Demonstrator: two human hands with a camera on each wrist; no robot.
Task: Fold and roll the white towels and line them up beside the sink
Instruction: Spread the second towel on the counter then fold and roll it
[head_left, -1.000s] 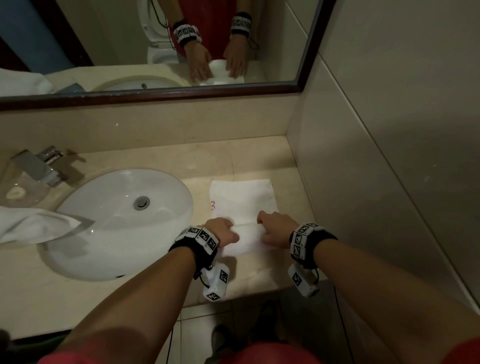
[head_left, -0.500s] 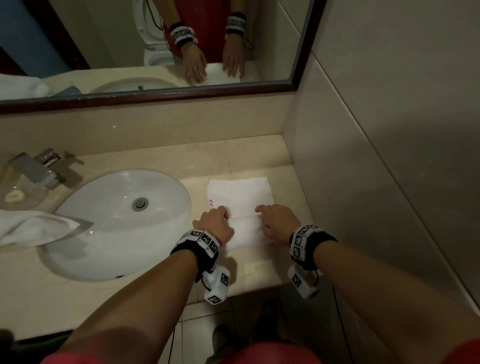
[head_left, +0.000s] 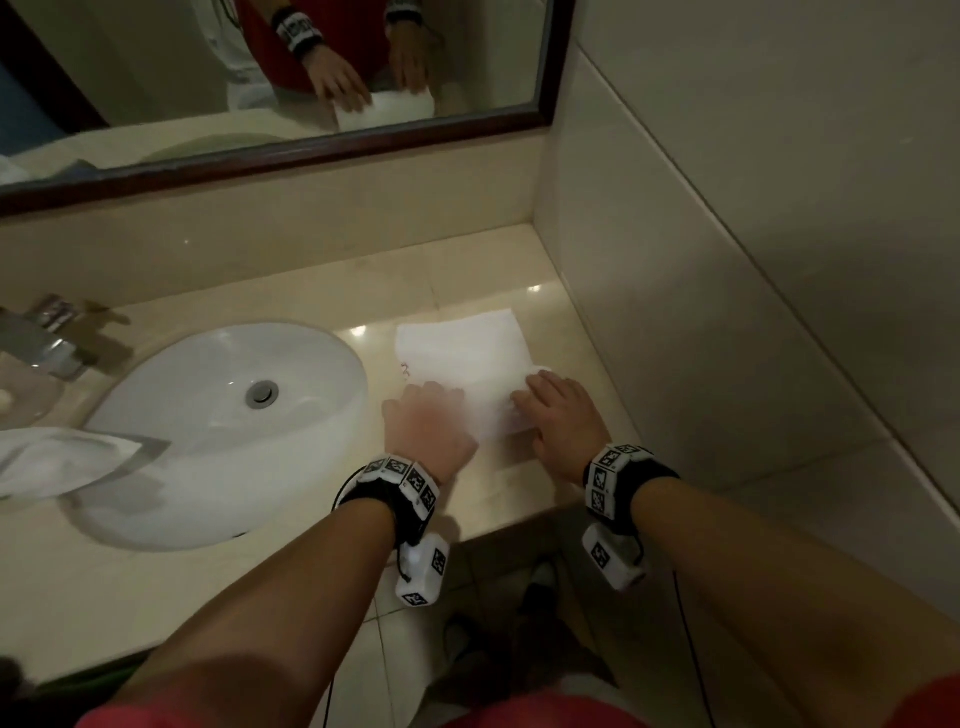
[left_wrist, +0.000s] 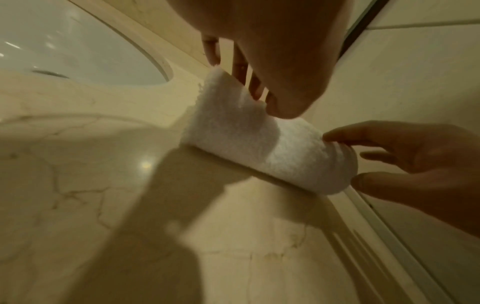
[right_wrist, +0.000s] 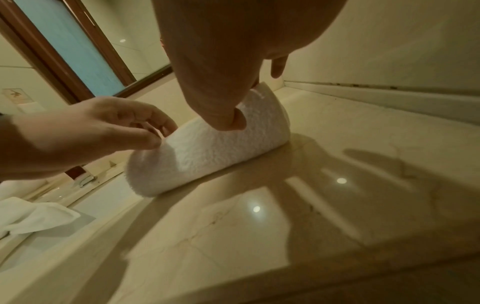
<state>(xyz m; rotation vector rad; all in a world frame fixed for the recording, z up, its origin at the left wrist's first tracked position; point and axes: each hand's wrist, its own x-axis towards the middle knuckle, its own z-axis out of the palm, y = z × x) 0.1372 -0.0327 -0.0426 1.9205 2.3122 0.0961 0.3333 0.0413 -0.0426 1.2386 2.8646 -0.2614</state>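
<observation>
Curling on the half-rolled towel (head_left: 462, 358), both grips (head_left: 428, 426) (head_left: 558, 415); wall (head_left: 727, 312) close right.

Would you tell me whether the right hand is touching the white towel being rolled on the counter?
Touching. The right wrist view shows the right hand with its thumb pressed into the top of the towel roll.
</observation>
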